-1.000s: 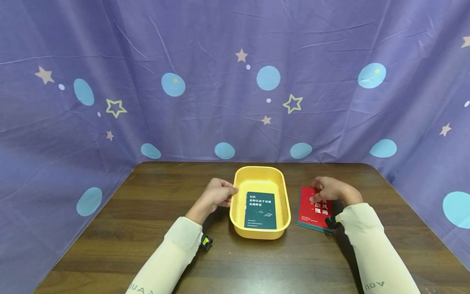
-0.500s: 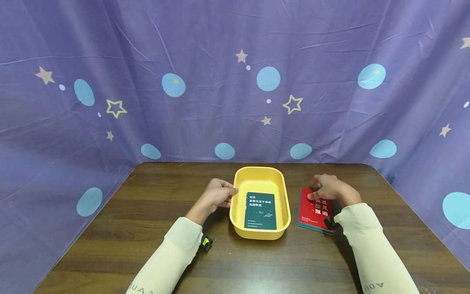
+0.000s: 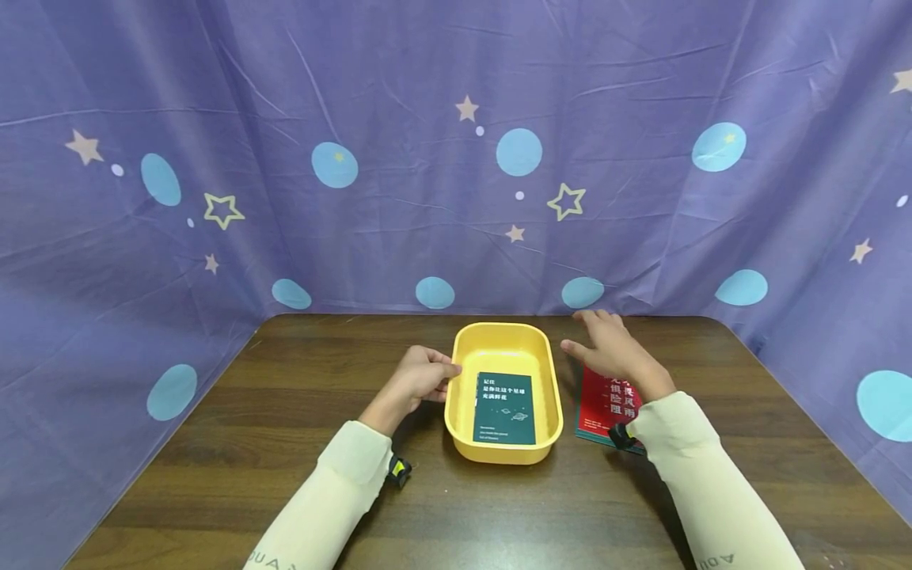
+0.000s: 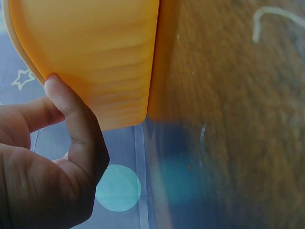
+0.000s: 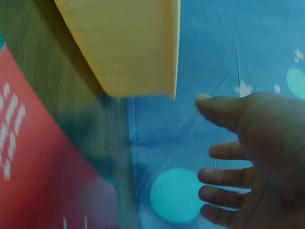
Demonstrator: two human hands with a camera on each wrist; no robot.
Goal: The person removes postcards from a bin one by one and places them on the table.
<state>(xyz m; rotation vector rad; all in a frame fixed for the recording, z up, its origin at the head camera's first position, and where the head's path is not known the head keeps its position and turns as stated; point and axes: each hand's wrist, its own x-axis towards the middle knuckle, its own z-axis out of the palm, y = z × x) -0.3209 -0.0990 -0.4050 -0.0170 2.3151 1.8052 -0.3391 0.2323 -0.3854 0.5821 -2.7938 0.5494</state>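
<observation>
My left hand (image 3: 416,374) pinches the left rim of a yellow plastic tray (image 3: 502,454) between thumb and fingers; the left wrist view shows the same hand (image 4: 78,138) against the tray's outer wall (image 4: 109,52). Inside the tray lies a dark green booklet or card (image 3: 504,408) with white lettering and a small planet drawing. To the right, my right hand (image 3: 614,348) is above the far end of a red-topped stack of booklets or cards (image 3: 604,402), partly hiding it. In the right wrist view that hand (image 5: 267,148) has its fingers spread, holding nothing, apart from the tray.
The dark wooden table (image 3: 285,443) reaches back to a purple-blue curtain (image 3: 399,158) printed with stars and dots. Teal edges show beneath the red sheet of the stack. A small black device (image 3: 399,471) is strapped at the left wrist, another (image 3: 622,436) at the right.
My right hand has left the top of the red stack and moved left and farther away, its fingers opening out. Left hand, tray and green booklet or card stay in place.
</observation>
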